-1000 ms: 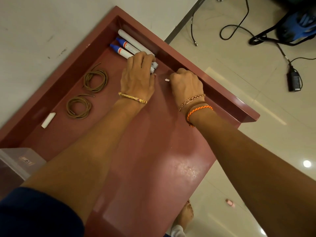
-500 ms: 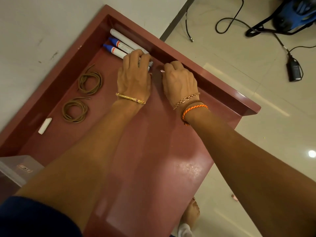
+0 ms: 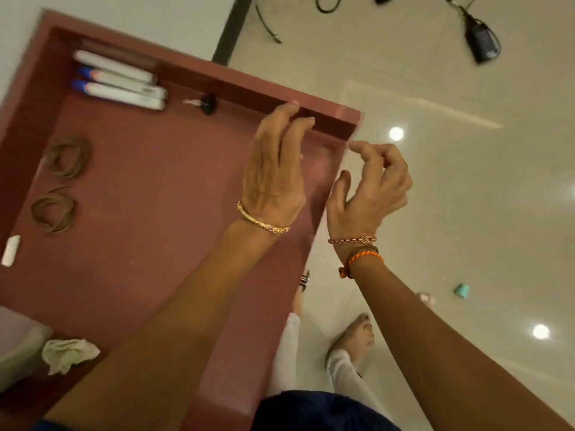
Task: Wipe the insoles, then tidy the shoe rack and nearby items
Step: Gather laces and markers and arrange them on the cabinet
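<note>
Two coils of brown lace (image 3: 67, 155) (image 3: 53, 209) lie at the left of the red-brown shoe rack top (image 3: 149, 188), with a small white stick (image 3: 11, 251) below them at the left edge and a crumpled cloth (image 3: 67, 353) near the bottom left corner. Along the back wall lie three white tubes (image 3: 119, 80) side by side, two of them with blue caps, and just to their right sits a small black knob with a pale stub (image 3: 203, 103). Further right, the left hand (image 3: 273, 172) is raised over the rack's right end, fingers nearly straight and close together, their tips at the back rim (image 3: 326, 115); it holds nothing. The right hand (image 3: 370, 188) hangs just past the rack's right edge, over the tiled floor (image 3: 466, 197), fingers loosely curled and forefinger bent forward; whether anything is pinched at the fingertips I cannot tell through the blur. No insoles show in this view. On the floor to the right lie a black adapter with cable (image 3: 482, 42) and a small teal cap (image 3: 461, 289).
</note>
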